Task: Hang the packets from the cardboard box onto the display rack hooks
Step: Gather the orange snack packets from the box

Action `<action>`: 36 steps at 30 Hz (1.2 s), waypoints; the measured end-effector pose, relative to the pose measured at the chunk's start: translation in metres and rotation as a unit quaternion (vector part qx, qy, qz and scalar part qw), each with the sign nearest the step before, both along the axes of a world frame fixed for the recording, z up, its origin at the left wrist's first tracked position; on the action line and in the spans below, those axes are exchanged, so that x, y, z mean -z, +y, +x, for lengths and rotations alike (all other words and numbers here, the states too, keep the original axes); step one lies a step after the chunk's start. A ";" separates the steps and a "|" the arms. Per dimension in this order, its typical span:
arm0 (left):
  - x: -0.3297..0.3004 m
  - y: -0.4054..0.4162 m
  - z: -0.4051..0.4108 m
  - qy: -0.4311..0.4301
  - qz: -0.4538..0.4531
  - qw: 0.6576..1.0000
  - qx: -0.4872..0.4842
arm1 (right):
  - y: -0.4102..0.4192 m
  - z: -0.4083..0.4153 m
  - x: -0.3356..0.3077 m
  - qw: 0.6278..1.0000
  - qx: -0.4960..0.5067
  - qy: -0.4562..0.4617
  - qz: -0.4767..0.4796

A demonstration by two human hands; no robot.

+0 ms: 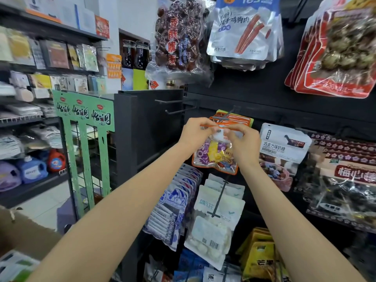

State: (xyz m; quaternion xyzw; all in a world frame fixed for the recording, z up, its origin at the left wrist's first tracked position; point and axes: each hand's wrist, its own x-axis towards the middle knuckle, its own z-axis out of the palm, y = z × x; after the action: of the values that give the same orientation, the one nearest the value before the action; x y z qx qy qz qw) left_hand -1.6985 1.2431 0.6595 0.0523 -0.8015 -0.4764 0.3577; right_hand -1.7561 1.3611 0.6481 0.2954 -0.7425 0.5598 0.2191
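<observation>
Hands, left [195, 132] and right [244, 139], both pinching orange-edged packet [215, 157] top, below hook [228, 113].

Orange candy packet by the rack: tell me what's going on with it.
A person is stocking a shop's black display rack. Both hands hold the top edge of the orange candy packet: the left hand and right hand pinch it on either side of the hang hole, right at the tip of a hook that already carries similar orange packets. The packet is not yet threaded on. The cardboard box sits at the lower left.
</observation>
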 end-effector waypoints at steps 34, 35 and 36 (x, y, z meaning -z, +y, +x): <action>0.104 -0.090 0.119 -0.239 -0.327 0.896 -0.183 | -0.074 0.086 0.101 0.922 -0.132 0.068 0.359; 0.115 -0.101 0.136 -0.269 -0.301 0.896 -0.184 | -0.088 0.098 0.108 0.914 -0.166 0.047 0.368; 0.128 -0.113 0.154 -0.300 -0.277 0.893 -0.188 | -0.104 0.110 0.116 0.905 -0.199 0.027 0.375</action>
State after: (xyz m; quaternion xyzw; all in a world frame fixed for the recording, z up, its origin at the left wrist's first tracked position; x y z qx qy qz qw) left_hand -1.5440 1.1305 0.5319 0.2415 -0.9453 -0.1207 0.1831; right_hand -1.6458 1.2575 0.5317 0.5120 -0.8176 0.2634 -0.0040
